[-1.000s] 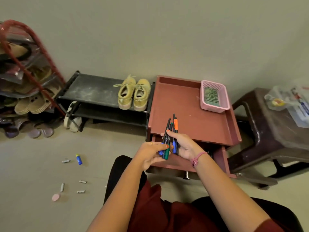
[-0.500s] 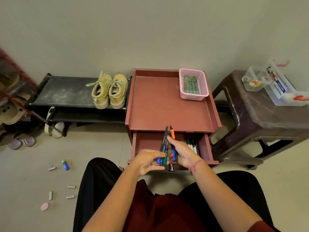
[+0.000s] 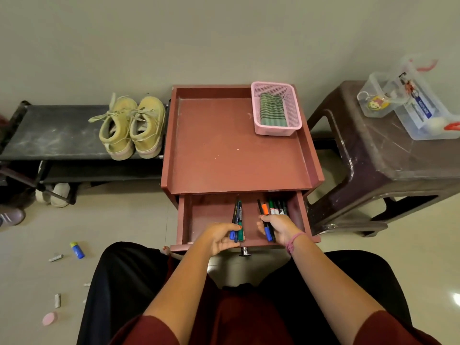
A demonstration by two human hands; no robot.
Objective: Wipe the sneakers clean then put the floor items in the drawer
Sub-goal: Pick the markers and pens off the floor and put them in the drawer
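Note:
The drawer (image 3: pixel 211 212) of the red-brown cabinet (image 3: pixel 224 150) stands pulled out. My left hand (image 3: pixel 219 236) grips a blue and a green marker (image 3: pixel 238 217) over the drawer's middle. My right hand (image 3: pixel 277 227) grips more markers (image 3: pixel 265 211), one with an orange cap, beside several markers (image 3: pixel 278 207) lying in the drawer's right side. The yellow sneakers (image 3: pixel 133 127) sit on the black shoe rack (image 3: pixel 49 135). On the floor at left lie a blue glue stick (image 3: pixel 77 250), small grey pieces (image 3: pixel 56 258) and a pink round eraser (image 3: pixel 49 318).
A pink basket (image 3: pixel 293 120) with a green striped cloth (image 3: pixel 272 110) sits on the cabinet top's back right. A dark plastic stool (image 3: pixel 388 155) to the right carries clear containers (image 3: pixel 418 108). Sandals (image 3: pixel 53 194) lie under the rack. My knees flank the drawer front.
The bundle of markers held between both hands has split: my left hand keeps two, my right hand has moved right with the others. The view has swung to centre on the drawer.

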